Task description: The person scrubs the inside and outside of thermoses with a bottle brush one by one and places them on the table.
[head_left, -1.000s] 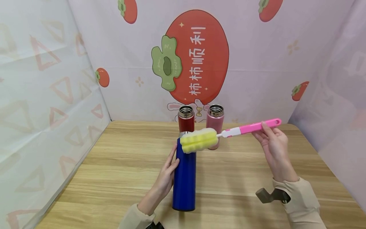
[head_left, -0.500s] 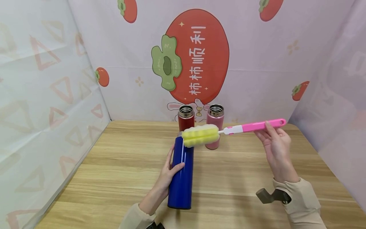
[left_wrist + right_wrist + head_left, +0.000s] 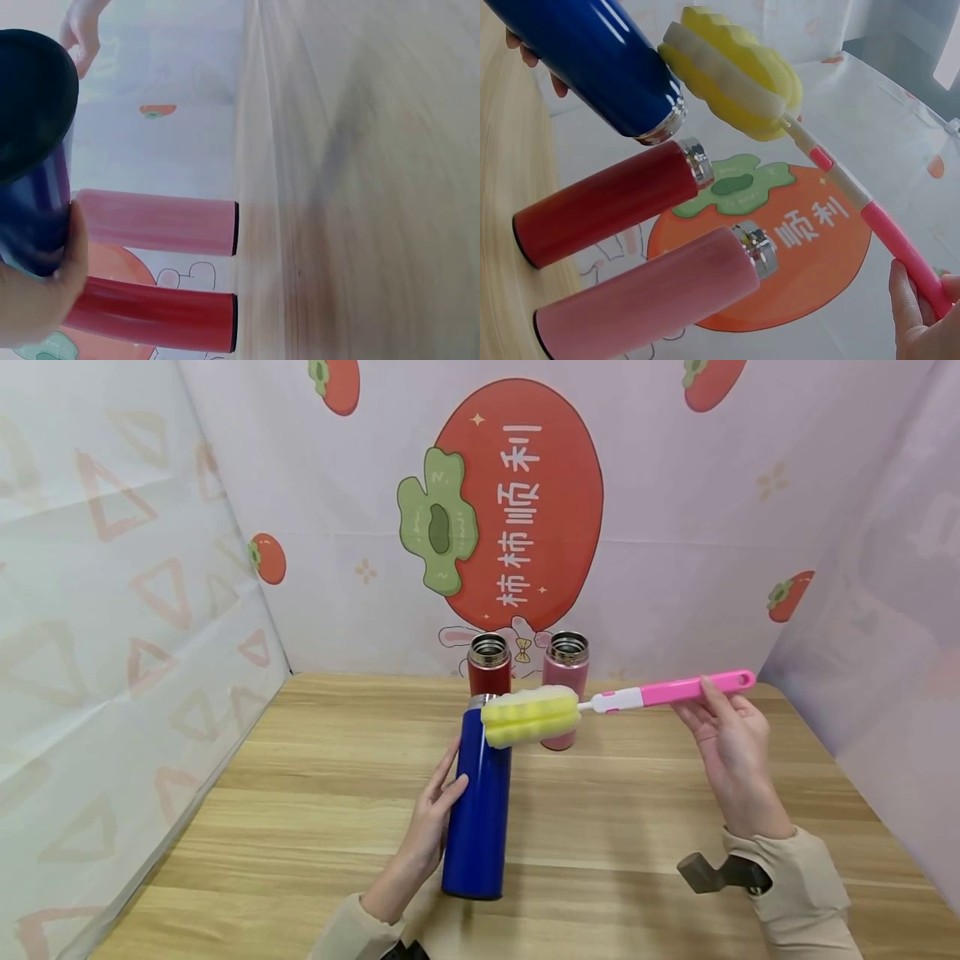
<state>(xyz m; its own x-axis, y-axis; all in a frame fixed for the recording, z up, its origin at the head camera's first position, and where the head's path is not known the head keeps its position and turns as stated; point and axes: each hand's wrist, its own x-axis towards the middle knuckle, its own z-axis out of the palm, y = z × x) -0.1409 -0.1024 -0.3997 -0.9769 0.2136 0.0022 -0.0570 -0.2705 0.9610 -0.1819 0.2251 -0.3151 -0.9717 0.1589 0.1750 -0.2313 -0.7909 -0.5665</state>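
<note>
While the desk [image 3: 337, 827] lies below it, the blue bottle [image 3: 482, 810] is up in the air, leaning a bit more than a second ago. Behind it stand the red bottle [image 3: 607, 202] and, more to the right, the pink bottle [image 3: 649, 292]. The brush [image 3: 618, 700] has moved a little right, so its sponge [image 3: 528, 718] is by the blue bottle's top, not inside. The left hand [image 3: 431, 822] holds the blue bottle; the right hand [image 3: 737, 747] pinches the brush.

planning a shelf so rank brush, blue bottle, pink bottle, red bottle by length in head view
1. Brush
2. Blue bottle
3. Pink bottle and red bottle: unsure, the latter's lower part is hidden
</note>
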